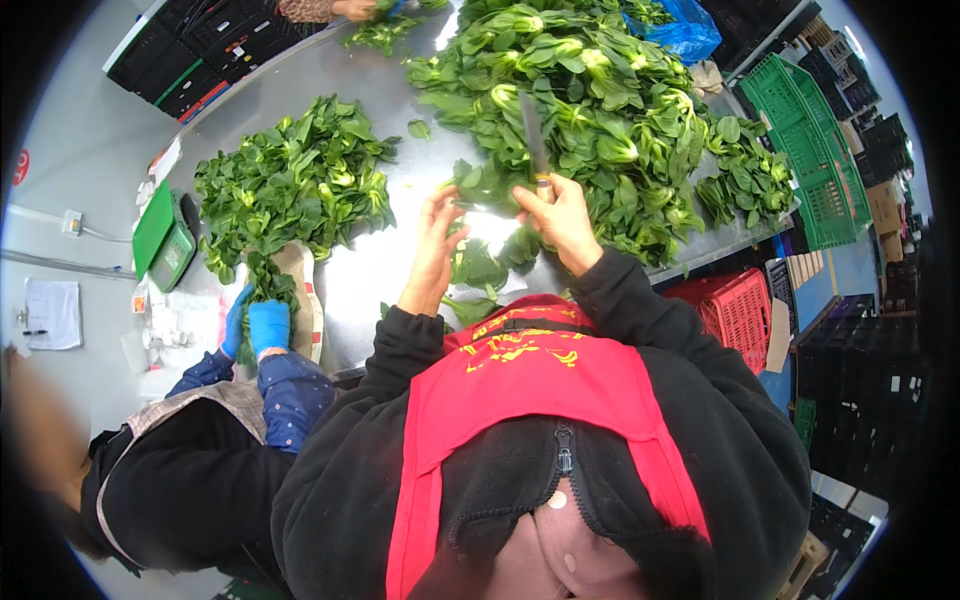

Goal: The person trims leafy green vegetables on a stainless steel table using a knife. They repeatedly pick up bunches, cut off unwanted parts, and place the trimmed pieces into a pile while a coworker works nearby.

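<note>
My right hand (pixel 559 221) grips the wooden handle of a knife (pixel 534 135), its blade pointing away from me, and its thumb and fingers touch a leafy green (pixel 484 187). My left hand (pixel 437 240) is raised at the left of those leaves, fingers curled; whether it touches them is unclear. Past my hands lies a large heap of bok choy (pixel 585 90) on the metal table (pixel 360 262). Loose leaves (pixel 476 266) rest close to my apron. A second heap of greens (pixel 292 176) is at the left.
At the left, a co-worker's blue-gloved hands (pixel 268 326) hold greens near a green scale (pixel 166 244). Another person's hand (pixel 354 9) is at the far edge. A green crate (pixel 810 157) and a red crate (pixel 731 311) stand at the right; a blue plastic bag (pixel 682 30) lies beyond the heap.
</note>
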Available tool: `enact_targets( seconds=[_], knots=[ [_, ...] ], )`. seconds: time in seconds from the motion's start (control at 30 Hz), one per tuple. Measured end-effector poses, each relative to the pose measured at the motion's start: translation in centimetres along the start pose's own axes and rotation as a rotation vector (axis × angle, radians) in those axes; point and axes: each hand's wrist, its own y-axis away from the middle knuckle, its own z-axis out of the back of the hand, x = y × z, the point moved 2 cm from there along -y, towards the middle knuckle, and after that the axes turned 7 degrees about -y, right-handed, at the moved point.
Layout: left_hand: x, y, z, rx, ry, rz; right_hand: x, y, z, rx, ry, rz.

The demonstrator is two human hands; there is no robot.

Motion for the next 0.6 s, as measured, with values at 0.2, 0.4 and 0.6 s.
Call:
enact_targets(
  seconds=[0.2, 0.4, 0.6],
  knots=[
    [-1.5, 1.2, -2.1, -0.011, -0.17, -0.078, -0.2, 1.0, -0.3, -0.018, 0.447, 0.438],
    [0.1, 0.2, -0.8, -0.135, -0.196, -0.191, -0.9, 1.1, -0.1, 0.047, 0.236, 0.307],
    [-0.8, 0.4, 0.6, -0.132, -0.155, -0.047, -1.2, 0.9, 1.3, 0.012, -0.061, 0.062]
  ],
)
